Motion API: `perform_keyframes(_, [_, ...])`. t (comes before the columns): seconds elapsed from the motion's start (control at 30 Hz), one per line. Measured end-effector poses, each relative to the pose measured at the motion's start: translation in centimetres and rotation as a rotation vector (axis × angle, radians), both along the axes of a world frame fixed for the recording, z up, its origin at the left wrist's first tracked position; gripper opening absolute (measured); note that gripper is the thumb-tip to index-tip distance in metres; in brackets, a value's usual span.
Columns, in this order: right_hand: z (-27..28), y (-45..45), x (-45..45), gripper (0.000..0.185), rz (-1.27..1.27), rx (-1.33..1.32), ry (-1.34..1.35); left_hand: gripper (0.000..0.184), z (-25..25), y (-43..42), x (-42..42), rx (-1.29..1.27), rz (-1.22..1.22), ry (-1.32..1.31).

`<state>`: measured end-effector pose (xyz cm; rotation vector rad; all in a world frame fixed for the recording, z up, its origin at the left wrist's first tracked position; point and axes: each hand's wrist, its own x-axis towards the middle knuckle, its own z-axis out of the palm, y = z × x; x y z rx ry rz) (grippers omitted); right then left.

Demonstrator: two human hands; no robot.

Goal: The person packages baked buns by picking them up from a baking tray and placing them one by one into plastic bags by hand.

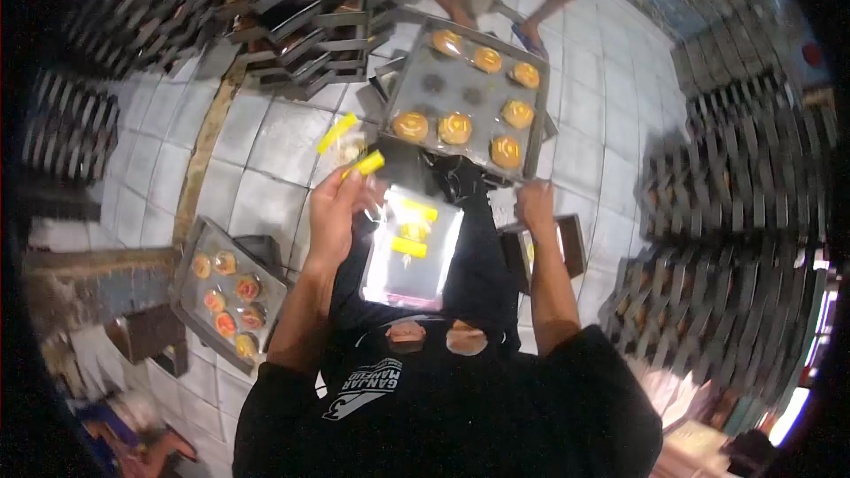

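Observation:
My left hand (332,217) pinches a clear plastic wrapper with a yellow printed band (365,163). Just beyond it, another yellow-banded wrapper (336,134) lies by the tray. Across my lap rests a stack of shiny clear plastic bags (410,279) with yellow print. My right hand (536,204) is closed in a fist near the tray's front right corner; what it holds, if anything, is hidden. In front of me, a metal tray (453,71) carries several round golden buns (454,128), some looking wrapped. Two small brownish-pink rounded things (405,335) show at my waist.
A second tray (193,301) with several red-topped and yellow buns sits on the floor at left. A brown box (569,248) stands beneath my right forearm. Tall stacks of dark trays (717,186) line both sides. Opposite, another person's arm (553,0) shows, near a wrapped bun.

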<state>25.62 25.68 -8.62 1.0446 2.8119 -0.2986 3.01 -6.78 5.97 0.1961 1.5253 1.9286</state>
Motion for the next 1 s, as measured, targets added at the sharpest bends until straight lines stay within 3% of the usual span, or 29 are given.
perform_keyframes(0.03, [-2.8,0.5,1.5,0.030,0.082,-0.082,-0.028,0.023,-0.5,0.1,-0.3,0.126,0.113,-0.097])
perform_keyframes(0.07, [-0.6,-2.6,1.4,0.032,-0.105,-0.478,0.187,0.022,-2.0,-0.6,-0.8,0.153,0.018,-0.162])
perform_keyframes(0.1, [-2.8,-4.0,2.8,0.035,-0.231,-0.738,0.328,0.022,-3.4,-0.5,-0.3,0.174,0.046,-0.165])
perform_keyframes(0.13, [-2.2,-6.9,3.6,0.036,-0.251,-0.637,0.398,0.023,-4.6,-0.2,0.4,0.104,0.036,-0.185])
perform_keyframes(0.17, [-4.4,-7.6,4.5,0.037,-0.284,-0.782,0.463,0.024,-5.3,0.2,0.7,0.030,0.015,-0.200])
perform_keyframes(0.23, [-2.0,-9.2,5.1,0.038,-0.298,-0.724,0.430,0.024,-5.7,0.7,0.5,0.070,0.006,-0.169])
perform_keyframes(0.3, [-6.2,-8.4,7.0,0.040,-0.465,-0.757,0.430,0.025,-5.2,1.1,0.2,0.134,-0.006,-0.119])
perform_keyframes(0.33, [-11.4,-6.1,8.5,0.040,-0.389,-0.689,0.513,0.027,-4.0,1.1,0.5,0.098,0.034,-0.249])
perform_keyframes(0.47, [0.3,-5.5,2.9,0.038,-0.575,-0.628,0.790,0.026,-4.3,0.9,0.1,0.085,-0.044,-0.206])
perform_keyframes(0.53, [6.7,-6.9,-1.2,0.038,-0.367,-0.695,0.871,0.026,-4.5,0.8,-0.3,0.071,-0.101,-0.123])
perform_keyframes(0.57, [6.8,-7.9,-3.1,0.038,-0.289,-0.698,0.858,0.026,-5.0,0.6,-0.2,0.050,-0.130,-0.059])
perform_keyframes(0.6, [7.0,-9.0,-5.6,0.038,-0.203,-0.693,0.869,0.027,-6.0,0.8,-0.4,0.161,-0.069,-0.194])
perform_keyframes(0.63, [6.5,-10.1,-7.1,0.036,-0.152,-0.697,0.838,0.027,-6.1,0.3,-0.1,0.165,-0.075,-0.173])
perform_keyframes(0.7, [6.1,-11.6,-8.3,0.034,0.120,-0.303,0.796,0.027,-5.9,-0.2,0.4,0.143,0.012,-0.137])
perform_keyframes(0.77, [6.1,-11.3,-8.9,0.034,0.248,-0.313,0.764,0.028,-6.7,-0.5,0.1,0.220,0.031,-0.161])
perform_keyframes(0.83, [5.4,-11.6,-8.6,0.033,0.197,-0.330,0.732,0.028,-6.8,-1.2,0.5,0.193,0.047,-0.082])
perform_keyframes(0.93, [4.0,-11.0,-7.5,0.028,0.546,-0.277,0.378,0.028,-6.4,-1.8,-0.1,0.255,-0.017,-0.129])
perform_keyframes(1.0, [2.7,-11.2,-6.2,0.034,0.625,-0.289,0.377,0.028,-5.6,-2.1,-0.3,0.258,-0.052,-0.156])
